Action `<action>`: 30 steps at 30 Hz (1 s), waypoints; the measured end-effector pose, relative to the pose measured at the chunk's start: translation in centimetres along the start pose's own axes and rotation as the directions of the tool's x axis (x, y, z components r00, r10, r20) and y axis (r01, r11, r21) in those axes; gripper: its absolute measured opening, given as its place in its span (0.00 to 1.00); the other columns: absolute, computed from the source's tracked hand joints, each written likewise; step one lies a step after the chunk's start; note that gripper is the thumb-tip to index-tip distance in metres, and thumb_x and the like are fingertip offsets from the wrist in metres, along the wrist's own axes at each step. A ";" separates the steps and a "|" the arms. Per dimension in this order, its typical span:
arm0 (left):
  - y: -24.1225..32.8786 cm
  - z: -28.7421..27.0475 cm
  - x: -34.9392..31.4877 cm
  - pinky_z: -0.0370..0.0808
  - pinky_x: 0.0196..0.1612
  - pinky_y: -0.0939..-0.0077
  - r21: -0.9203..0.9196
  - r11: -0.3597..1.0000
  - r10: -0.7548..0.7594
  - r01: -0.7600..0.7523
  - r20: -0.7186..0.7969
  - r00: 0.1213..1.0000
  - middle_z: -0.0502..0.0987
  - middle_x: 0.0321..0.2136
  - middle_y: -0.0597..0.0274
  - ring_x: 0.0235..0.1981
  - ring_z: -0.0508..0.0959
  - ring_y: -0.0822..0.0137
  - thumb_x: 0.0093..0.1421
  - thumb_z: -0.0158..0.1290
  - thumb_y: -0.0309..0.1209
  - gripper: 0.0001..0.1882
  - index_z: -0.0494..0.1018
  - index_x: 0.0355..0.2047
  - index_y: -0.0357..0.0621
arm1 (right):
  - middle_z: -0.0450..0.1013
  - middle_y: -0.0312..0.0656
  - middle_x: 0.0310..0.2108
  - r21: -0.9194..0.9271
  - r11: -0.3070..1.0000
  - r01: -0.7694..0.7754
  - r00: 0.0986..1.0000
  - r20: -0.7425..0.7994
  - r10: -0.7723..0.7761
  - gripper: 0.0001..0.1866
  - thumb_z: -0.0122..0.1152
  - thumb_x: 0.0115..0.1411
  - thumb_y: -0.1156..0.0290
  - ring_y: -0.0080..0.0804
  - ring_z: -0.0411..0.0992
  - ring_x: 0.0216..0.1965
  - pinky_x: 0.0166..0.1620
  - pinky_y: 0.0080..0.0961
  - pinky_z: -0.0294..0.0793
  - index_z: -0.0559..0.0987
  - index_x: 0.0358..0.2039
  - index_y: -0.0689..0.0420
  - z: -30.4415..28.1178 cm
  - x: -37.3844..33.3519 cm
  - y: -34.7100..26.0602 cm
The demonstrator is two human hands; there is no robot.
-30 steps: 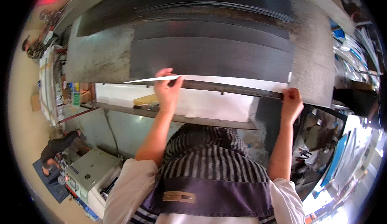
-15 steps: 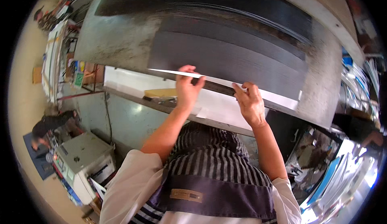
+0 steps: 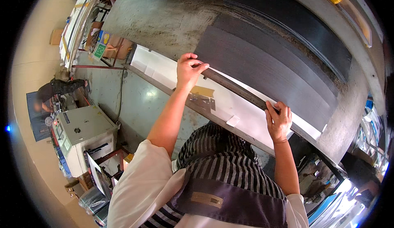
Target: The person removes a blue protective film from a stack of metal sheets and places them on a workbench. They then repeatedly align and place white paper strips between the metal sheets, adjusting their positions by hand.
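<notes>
A dark grey sheet (image 3: 262, 63) with a white strip (image 3: 302, 125) along its near edge lies on the worn metal table (image 3: 164, 26), overlapping similar dark sheets. At the left end of that edge, my left hand (image 3: 189, 72) is closed, thumb and fingers pinched at the sheet's corner. My right hand (image 3: 279, 122) has its fingers curled at the same edge, farther right; its fingertips partly hide what they grip. Between my hands runs the table's dark front edge (image 3: 236, 89). Below it shows a long white surface (image 3: 221, 109) with brown tape on it.
A stack of black sheets (image 3: 287, 22) lies at the table's far side. A grey machine cabinet (image 3: 84, 129) stands at lower left, with a person in dark clothes (image 3: 61, 90) bending behind it. A loaded rack (image 3: 80, 26) is farther off. Shiny strips lean at right.
My view has turned, so the table slants down more to the right. My hands are farther apart along the edge. The white strip at the left hand shows narrower.
</notes>
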State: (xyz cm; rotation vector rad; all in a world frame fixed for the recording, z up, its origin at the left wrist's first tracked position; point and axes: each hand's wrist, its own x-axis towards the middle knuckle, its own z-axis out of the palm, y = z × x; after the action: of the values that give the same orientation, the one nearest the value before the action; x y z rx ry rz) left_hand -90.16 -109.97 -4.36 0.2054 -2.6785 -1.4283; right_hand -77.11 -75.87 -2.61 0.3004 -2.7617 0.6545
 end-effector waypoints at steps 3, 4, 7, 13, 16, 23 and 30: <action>0.1 0.3 0.2 0.75 0.36 0.78 -0.042 0.998 -0.049 0.048 -0.015 0.999 0.69 0.41 0.67 0.40 0.74 0.75 0.48 0.69 0.29 0.08 0.83 0.25 0.40 | 0.68 0.36 0.39 -0.003 1.000 -0.010 1.000 0.019 0.010 0.17 0.69 0.50 0.69 0.34 0.70 0.38 0.42 0.34 0.72 0.84 0.43 0.46 0.0 0.1 -0.1; 0.3 0.3 0.1 0.75 0.37 0.77 0.048 0.999 -0.012 0.013 -0.021 1.000 0.69 0.41 0.67 0.40 0.74 0.74 0.48 0.69 0.29 0.07 0.83 0.25 0.40 | 0.68 0.36 0.39 0.006 1.000 -0.011 1.000 0.018 0.011 0.16 0.68 0.50 0.69 0.34 0.70 0.38 0.42 0.34 0.72 0.84 0.42 0.47 0.1 0.1 -0.1; 0.2 0.4 0.1 0.75 0.37 0.77 0.081 0.996 0.025 -0.022 -0.043 0.999 0.68 0.41 0.67 0.40 0.74 0.74 0.47 0.70 0.29 0.07 0.83 0.24 0.41 | 0.68 0.36 0.39 0.009 1.000 -0.007 1.000 0.011 0.007 0.16 0.68 0.50 0.69 0.34 0.70 0.38 0.41 0.34 0.72 0.85 0.42 0.47 0.1 0.2 -0.1; 0.2 0.4 0.0 0.74 0.39 0.74 -0.007 0.999 0.048 -0.049 -0.089 0.995 0.69 0.43 0.62 0.39 0.74 0.69 0.43 0.72 0.32 0.17 0.77 0.29 0.40 | 0.68 0.37 0.38 0.022 1.000 -0.016 1.000 0.011 0.016 0.16 0.68 0.50 0.70 0.35 0.70 0.37 0.41 0.34 0.72 0.85 0.42 0.48 0.2 0.2 -0.1; 1.6 -0.7 1.1 0.74 0.42 0.69 0.264 0.965 0.014 0.002 -0.060 0.998 0.70 0.41 0.58 0.38 0.74 0.64 0.40 0.74 0.34 0.24 0.73 0.33 0.41 | 0.69 0.37 0.38 0.030 0.999 -0.015 1.000 0.010 0.015 0.16 0.68 0.50 0.70 0.35 0.71 0.37 0.41 0.34 0.72 0.85 0.42 0.48 0.0 0.3 -0.1; 2.0 -2.4 4.0 0.73 0.40 0.69 0.378 0.918 -0.204 0.121 0.186 0.961 0.73 0.35 0.56 0.35 0.75 0.61 0.41 0.73 0.35 0.24 0.73 0.34 0.39 | 0.69 0.37 0.38 0.039 0.999 -0.018 0.999 0.042 0.017 0.17 0.67 0.51 0.71 0.36 0.70 0.37 0.40 0.34 0.71 0.84 0.43 0.48 -0.2 0.2 0.0; 1.3 -4.8 6.3 0.73 0.33 0.69 0.360 0.925 -0.218 0.117 0.255 0.942 0.74 0.30 0.58 0.31 0.75 0.64 0.47 0.68 0.29 0.16 0.75 0.36 0.42 | 0.68 0.38 0.39 0.049 0.999 -0.013 0.999 0.032 0.011 0.17 0.67 0.51 0.71 0.36 0.70 0.37 0.41 0.35 0.72 0.84 0.44 0.47 -0.5 0.4 -0.1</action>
State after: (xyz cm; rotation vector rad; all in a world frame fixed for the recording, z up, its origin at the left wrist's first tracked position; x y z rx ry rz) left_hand -95.74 -114.18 -0.45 0.2786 -3.2174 -1.0911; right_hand -77.31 -75.74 -2.04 0.3076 -2.7822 0.7281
